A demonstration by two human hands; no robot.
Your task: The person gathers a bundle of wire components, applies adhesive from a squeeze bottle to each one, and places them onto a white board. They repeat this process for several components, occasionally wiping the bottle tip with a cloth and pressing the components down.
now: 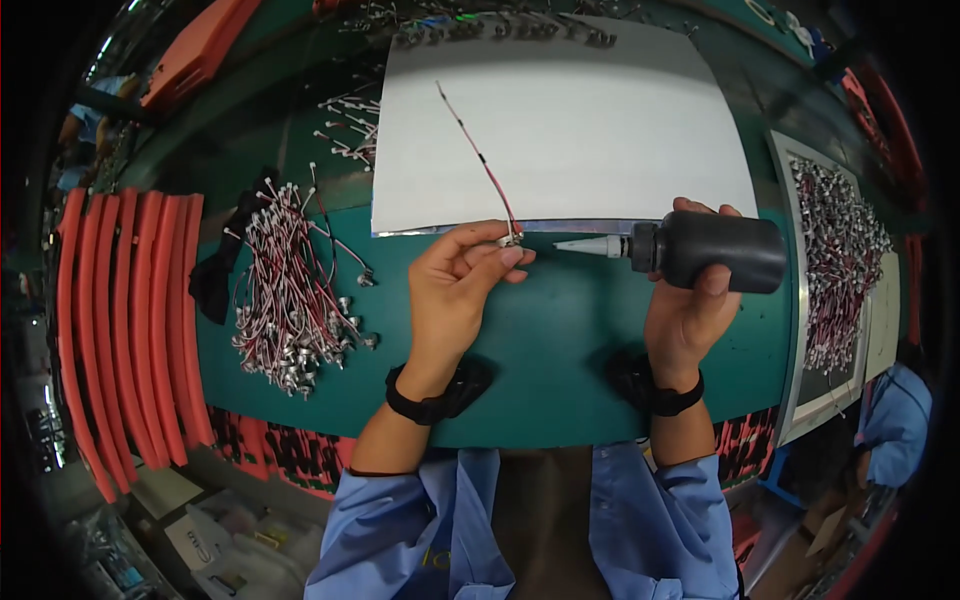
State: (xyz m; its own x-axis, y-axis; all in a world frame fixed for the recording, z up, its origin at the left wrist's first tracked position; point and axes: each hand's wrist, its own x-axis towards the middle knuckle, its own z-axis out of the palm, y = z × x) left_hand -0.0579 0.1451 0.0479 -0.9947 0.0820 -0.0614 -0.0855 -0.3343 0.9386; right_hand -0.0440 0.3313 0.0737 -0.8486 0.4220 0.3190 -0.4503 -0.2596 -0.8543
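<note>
A: In the head view, what did the 2 hands have hold of?

B: The left hand point(455, 290) was closed in a pinch, thumb against fingertips, on a small metal part point(511, 240) at 1 end of a red-and-white cable point(487, 170). That pinch sat just off the near edge of the white sheet point(560, 120). The cable's loose length ran up over the sheet in the view; whether it touched the surface, I couldn't tell.

A: And the right hand point(682, 325)?

B: Wrapped round a dark bottle point(727, 252), thumb on the near side, fingers partly hidden behind. The bottle lay on its side in the grip, by the sheet's near right corner, its pale nozzle point(590, 246) aimed left at the metal part. A small gap showed between tip and part. How hard the bottle was squeezed, I couldn't tell.

A: What did good handling call for there?

B: In my judgement, a firm pinch close to the metal part, with the fingertips clear of the nozzle's line, and both wrists steady. I'd have kept pressure off the bottle until the tip was lined up, then pressed lightly. The loose end needed room, too.

A: Anything else nearby?

B: A heap of similar cables point(295, 290) lay left of the sheet, on the near side; a tray point(815, 408) holding more stood to the sheet's right.
</note>
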